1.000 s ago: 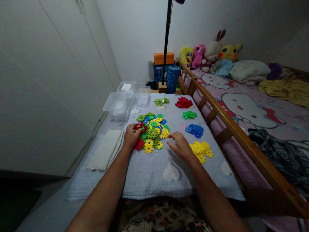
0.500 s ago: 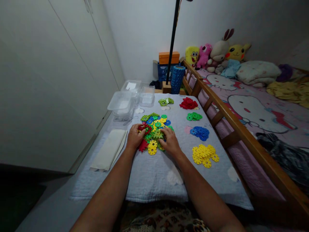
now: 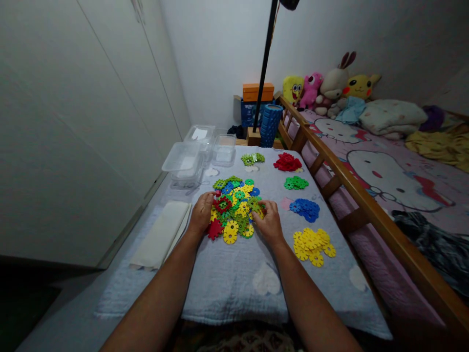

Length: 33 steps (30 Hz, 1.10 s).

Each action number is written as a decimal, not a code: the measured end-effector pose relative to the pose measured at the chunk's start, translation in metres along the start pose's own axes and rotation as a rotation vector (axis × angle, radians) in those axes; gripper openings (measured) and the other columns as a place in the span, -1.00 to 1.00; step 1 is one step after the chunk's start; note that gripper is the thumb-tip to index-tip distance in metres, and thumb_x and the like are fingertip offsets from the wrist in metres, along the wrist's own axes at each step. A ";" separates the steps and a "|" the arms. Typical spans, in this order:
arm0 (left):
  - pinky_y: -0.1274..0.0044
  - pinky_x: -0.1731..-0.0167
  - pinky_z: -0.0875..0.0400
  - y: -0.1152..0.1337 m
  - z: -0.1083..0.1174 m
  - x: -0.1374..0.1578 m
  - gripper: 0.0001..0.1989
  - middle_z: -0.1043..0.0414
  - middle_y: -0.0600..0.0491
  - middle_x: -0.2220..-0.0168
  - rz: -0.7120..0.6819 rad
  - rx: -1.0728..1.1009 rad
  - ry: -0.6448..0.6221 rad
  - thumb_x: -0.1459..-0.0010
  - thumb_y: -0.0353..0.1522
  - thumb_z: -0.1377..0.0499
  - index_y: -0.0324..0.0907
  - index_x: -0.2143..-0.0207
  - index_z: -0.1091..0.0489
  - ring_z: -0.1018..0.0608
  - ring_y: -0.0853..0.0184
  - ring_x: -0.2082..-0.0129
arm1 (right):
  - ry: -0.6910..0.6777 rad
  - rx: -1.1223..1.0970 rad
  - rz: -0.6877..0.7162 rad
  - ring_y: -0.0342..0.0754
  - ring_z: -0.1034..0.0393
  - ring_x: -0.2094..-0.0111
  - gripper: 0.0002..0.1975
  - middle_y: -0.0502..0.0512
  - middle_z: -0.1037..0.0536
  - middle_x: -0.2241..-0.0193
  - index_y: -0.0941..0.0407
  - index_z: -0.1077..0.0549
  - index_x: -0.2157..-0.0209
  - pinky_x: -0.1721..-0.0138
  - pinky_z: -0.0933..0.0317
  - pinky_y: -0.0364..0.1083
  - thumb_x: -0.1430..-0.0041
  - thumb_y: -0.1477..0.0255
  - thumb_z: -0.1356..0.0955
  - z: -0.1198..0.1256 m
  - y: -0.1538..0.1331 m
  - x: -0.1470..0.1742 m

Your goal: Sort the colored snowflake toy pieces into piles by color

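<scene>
The bed (image 3: 395, 146) runs along my right side, its wooden rail close against the table (image 3: 227, 288) I sit at. On the cloth to my left lies a folded cloth (image 3: 161, 233), and beyond it stand clear plastic boxes (image 3: 182, 159). Squarely between my hands spreads the mixed heap (image 3: 240, 194) of flat notched pieces in yellow, blue, red and greens.

My left hand (image 3: 202, 213) rests at the heap's left edge, fingertips against it by some red pieces; I cannot tell whether they grip one. My right hand (image 3: 270, 221) is at the opposite edge, thumb and fingers pinching an olive piece (image 3: 253, 203).

Single-colour groups line the right and far sides. The yellow group (image 3: 310, 242) is the largest, to the right of my right hand and slightly nearer me; the blue group (image 3: 306, 209) lies to its right and a little farther off, then the green group (image 3: 296, 183) and the red group (image 3: 287, 162) farther still. The olive group (image 3: 252, 159) is ahead of my right hand and a touch left, past the heap, toward the table's far edge.

Smallest is the olive piece itself: about as long as wide, so with no long axis to speak of, lying just left of my right palm, much nearer that hand than the other.
</scene>
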State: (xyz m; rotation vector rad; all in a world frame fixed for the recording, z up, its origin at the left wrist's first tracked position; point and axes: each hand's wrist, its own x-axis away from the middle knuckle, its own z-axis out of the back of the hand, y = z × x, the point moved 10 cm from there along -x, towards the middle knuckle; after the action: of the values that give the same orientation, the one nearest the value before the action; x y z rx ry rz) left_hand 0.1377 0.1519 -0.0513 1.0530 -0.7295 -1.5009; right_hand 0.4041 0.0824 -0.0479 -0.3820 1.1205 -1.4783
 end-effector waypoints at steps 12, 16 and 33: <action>0.14 -0.26 -0.19 -0.016 -0.025 -0.045 -0.49 -0.39 -0.17 -0.21 -0.053 -0.294 -0.096 -0.28 -0.09 -0.01 -0.17 -0.15 -0.38 -0.39 0.05 -0.24 | 0.046 -0.101 -0.173 -0.02 -0.39 0.32 -0.73 0.13 -0.51 0.20 0.08 -0.48 0.23 0.20 -0.35 -0.02 -0.03 0.25 -0.39 0.015 0.014 -0.014; 0.09 -0.27 -0.13 -0.013 -0.030 -0.038 -0.55 -0.38 -0.11 -0.25 -0.074 -0.380 -0.119 -0.28 -0.10 -0.06 -0.08 -0.11 -0.44 -0.36 0.03 -0.27 | 0.077 -0.109 -0.219 -0.01 -0.39 0.33 -0.67 0.10 -0.54 0.27 0.09 -0.49 0.23 0.24 -0.31 -0.05 0.01 0.20 -0.42 0.018 0.013 -0.049; 0.18 -0.24 -0.23 -0.001 -0.024 -0.032 -0.62 -0.48 -0.10 -0.15 -0.184 -0.348 -0.059 -0.25 -0.13 -0.10 -0.08 0.00 -0.50 -0.46 0.07 -0.19 | 0.147 0.126 -0.178 0.05 -0.38 0.11 -0.84 0.17 -0.50 0.18 0.10 -0.43 0.32 -0.05 -0.21 -0.02 0.03 0.49 -0.38 -0.042 0.060 -0.197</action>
State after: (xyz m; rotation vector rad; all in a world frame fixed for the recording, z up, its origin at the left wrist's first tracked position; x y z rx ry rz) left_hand 0.1591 0.1853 -0.0550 0.8295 -0.3975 -1.7486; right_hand 0.4586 0.2858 -0.0461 -0.2948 1.1250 -1.7476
